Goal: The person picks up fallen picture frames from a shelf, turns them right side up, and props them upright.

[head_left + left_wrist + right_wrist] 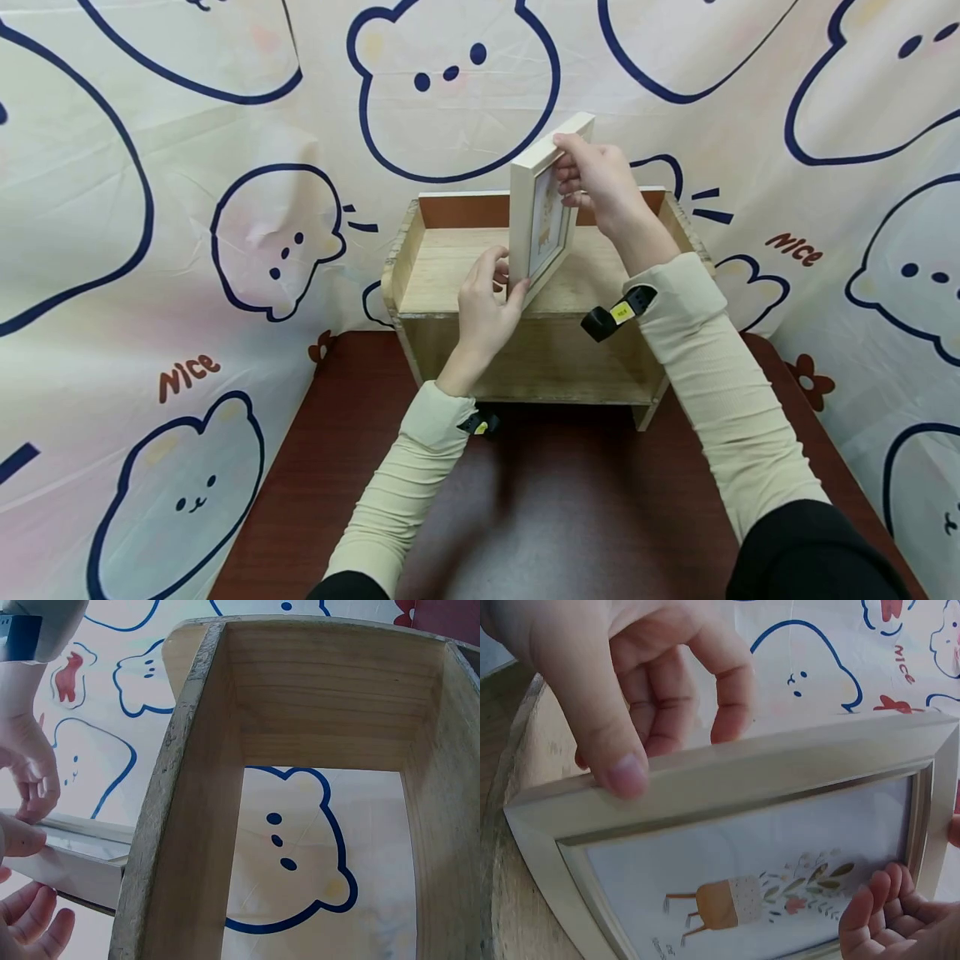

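Note:
A cream picture frame [522,225] stands upright and turned edge-on above the top board of a small wooden shelf unit [525,357]. Behind its glass, a print of a potted plant [731,900] shows in the right wrist view. My left hand [486,304] grips the frame's lower near side, thumb on the front and fingers behind. Higher up, my right hand [600,179] pinches the upper far edge, its other fingers curled before the glass. Both hands, left [34,919] and right [30,769], also appear at the left of the left wrist view.
The shelf unit stands on a dark red-brown table [555,508], with raised side panels and a brown strip [465,210] along its back. Its lower compartment has an open back. A cloth backdrop [225,125] with bear drawings hangs behind and at both sides.

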A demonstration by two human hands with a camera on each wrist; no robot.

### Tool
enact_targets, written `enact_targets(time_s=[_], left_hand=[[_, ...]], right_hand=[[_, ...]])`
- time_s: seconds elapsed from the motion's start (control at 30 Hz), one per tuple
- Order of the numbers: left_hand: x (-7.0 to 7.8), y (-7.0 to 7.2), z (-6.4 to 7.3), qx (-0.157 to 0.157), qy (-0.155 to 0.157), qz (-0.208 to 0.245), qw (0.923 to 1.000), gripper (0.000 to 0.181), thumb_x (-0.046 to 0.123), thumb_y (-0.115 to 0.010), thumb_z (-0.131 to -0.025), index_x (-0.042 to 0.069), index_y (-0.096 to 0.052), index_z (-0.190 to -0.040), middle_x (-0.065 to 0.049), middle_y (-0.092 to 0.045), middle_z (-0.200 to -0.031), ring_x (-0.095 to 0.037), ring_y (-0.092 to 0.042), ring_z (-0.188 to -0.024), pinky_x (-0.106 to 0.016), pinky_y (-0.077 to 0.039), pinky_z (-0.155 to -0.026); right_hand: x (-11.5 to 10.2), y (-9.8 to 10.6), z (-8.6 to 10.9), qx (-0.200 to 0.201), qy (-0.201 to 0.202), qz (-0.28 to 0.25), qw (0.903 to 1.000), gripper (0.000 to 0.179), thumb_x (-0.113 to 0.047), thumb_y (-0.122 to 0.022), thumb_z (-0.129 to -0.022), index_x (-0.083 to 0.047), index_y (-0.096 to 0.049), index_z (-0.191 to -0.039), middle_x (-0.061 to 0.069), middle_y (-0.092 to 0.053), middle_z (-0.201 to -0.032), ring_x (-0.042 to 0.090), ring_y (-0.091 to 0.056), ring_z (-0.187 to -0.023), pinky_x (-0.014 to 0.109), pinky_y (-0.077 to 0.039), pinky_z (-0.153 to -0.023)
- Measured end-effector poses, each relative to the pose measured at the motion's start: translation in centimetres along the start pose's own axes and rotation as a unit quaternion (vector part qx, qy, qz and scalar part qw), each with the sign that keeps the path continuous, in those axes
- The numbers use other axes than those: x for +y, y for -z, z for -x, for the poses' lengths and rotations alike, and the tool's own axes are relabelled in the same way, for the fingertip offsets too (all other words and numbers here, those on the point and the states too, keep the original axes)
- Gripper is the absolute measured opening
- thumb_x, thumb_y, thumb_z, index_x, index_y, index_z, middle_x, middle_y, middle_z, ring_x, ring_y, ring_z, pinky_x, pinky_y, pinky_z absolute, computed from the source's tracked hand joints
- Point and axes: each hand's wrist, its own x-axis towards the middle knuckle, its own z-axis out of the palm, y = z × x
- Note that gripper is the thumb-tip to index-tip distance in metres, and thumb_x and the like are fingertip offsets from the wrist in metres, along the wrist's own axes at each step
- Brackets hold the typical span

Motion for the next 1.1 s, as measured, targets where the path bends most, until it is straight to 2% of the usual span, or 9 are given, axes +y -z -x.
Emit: enact_targets(time_s=[0.33,0.63,0.77,0.9,1.0,1.1], left_hand=[[0.1,-0.3,-0.1,-0.001,-0.018,0.017,0.9997,0.033,-0.003,-0.068,-0.073,-0.005,-0.053,-0.102,-0.015,-0.059,-0.079,-0.023,-0.057,-0.067,-0.03,-0.049,-0.059],[0.0,-0.4,0.0,-0.012,-0.027,0.033,0.999,0.029,-0.005,-0.062,-0.076,-0.006,-0.053,-0.103,-0.015,-0.058,-0.079,-0.024,-0.057,-0.068,-0.031,-0.05,-0.059],[-0.3,-0.3,-0.2,-0.028,-0.002,0.07,0.9971,0.027,-0.002,-0.062,-0.079,-0.005,-0.054,-0.105,-0.017,-0.059,-0.085,-0.025,-0.057,-0.075,-0.033,-0.05,-0.061],[-0.6,-0.1,-0.6,-0.053,0.03,0.12,0.9909,0.031,0.001,-0.062,-0.082,-0.005,-0.054,-0.112,-0.019,-0.058,-0.097,-0.028,-0.056,-0.086,-0.038,-0.05,-0.065],[-0.7,-0.2,-0.8,-0.077,0.047,0.138,0.9864,0.035,0.0,-0.06,-0.083,-0.006,-0.052,-0.118,-0.02,-0.057,-0.102,-0.028,-0.055,-0.091,-0.036,-0.05,-0.067],[-0.7,-0.3,-0.8,-0.094,0.064,0.147,0.9825,0.036,0.0,-0.058,-0.085,-0.007,-0.051,-0.12,-0.02,-0.055,-0.104,-0.027,-0.055,-0.092,-0.033,-0.05,-0.067]], right_hand=[[0.0,0.1,-0.6,-0.025,0.007,-0.035,0.9991,0.027,-0.026,-0.055,-0.089,-0.003,-0.058,-0.076,0.007,-0.054,-0.075,0.018,-0.051,-0.067,0.028,-0.045,-0.064],[0.2,0.1,-1.1,-0.034,0.01,-0.065,0.9972,0.026,-0.022,-0.054,-0.089,-0.001,-0.058,-0.074,0.008,-0.057,-0.071,0.018,-0.053,-0.062,0.027,-0.047,-0.059],[0.3,0.1,-1.2,-0.033,0.012,-0.064,0.9973,0.026,-0.023,-0.054,-0.089,-0.001,-0.059,-0.074,0.009,-0.057,-0.072,0.019,-0.053,-0.063,0.028,-0.047,-0.061],[0.5,0.1,-1.2,-0.033,0.015,-0.056,0.9977,0.027,-0.024,-0.054,-0.089,-0.002,-0.059,-0.075,0.008,-0.057,-0.073,0.019,-0.054,-0.065,0.029,-0.047,-0.062],[0.5,0.1,-1.1,-0.029,0.012,-0.05,0.9982,0.027,-0.026,-0.054,-0.09,-0.003,-0.059,-0.076,0.008,-0.056,-0.075,0.02,-0.053,-0.066,0.029,-0.047,-0.063],[0.6,0.0,-1.0,-0.016,0.012,-0.046,0.9987,0.025,-0.028,-0.055,-0.089,-0.004,-0.058,-0.084,0.008,-0.054,-0.079,0.019,-0.052,-0.068,0.027,-0.048,-0.062]])
